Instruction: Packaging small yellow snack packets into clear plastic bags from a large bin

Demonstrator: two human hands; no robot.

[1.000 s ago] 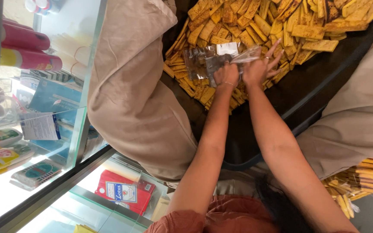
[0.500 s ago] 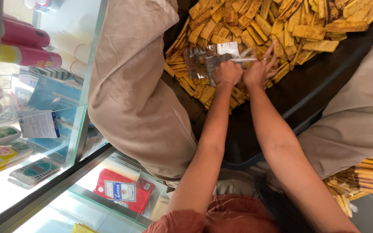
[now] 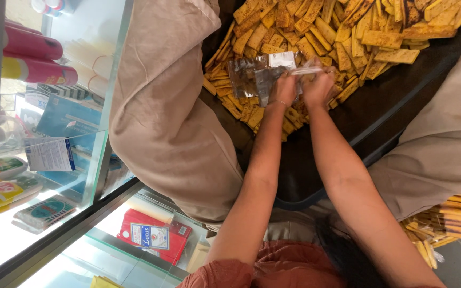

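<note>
Both hands work one clear plastic bag [image 3: 257, 74] over the snack heap. Left hand [image 3: 284, 89] is curled shut on the bag's near edge, thumb side up. Right hand [image 3: 318, 84] pinches the bag's mouth right beside it, knuckles touching or nearly touching the left.

Change vs a second ago: the right hand's fingers were splayed over the sticks, now they're folded in and closed on the bag. The bag itself has shifted a little towards the hands and looks more bunched. My read: moved from picking or loading to gripping the opening, so the bag is probably being gathered at the mouth. Can't tell how much is inside; the plastic glares and the contents blend with the pile beneath.

Bag lies flat on top of the yellow fried sticks [image 3: 316, 32], which fill a large dark tray [image 3: 369, 106]. Tray sits between the person's knees in beige trousers [image 3: 166, 117].

Further out: a second bunch of the same sticks, already in clear packets [image 3: 454, 218], at the right edge. Left side is a glass display case [image 3: 97, 160] with a red box [image 3: 153, 237], pink cans [image 3: 33, 45] and assorted packaged goods inside.
</note>
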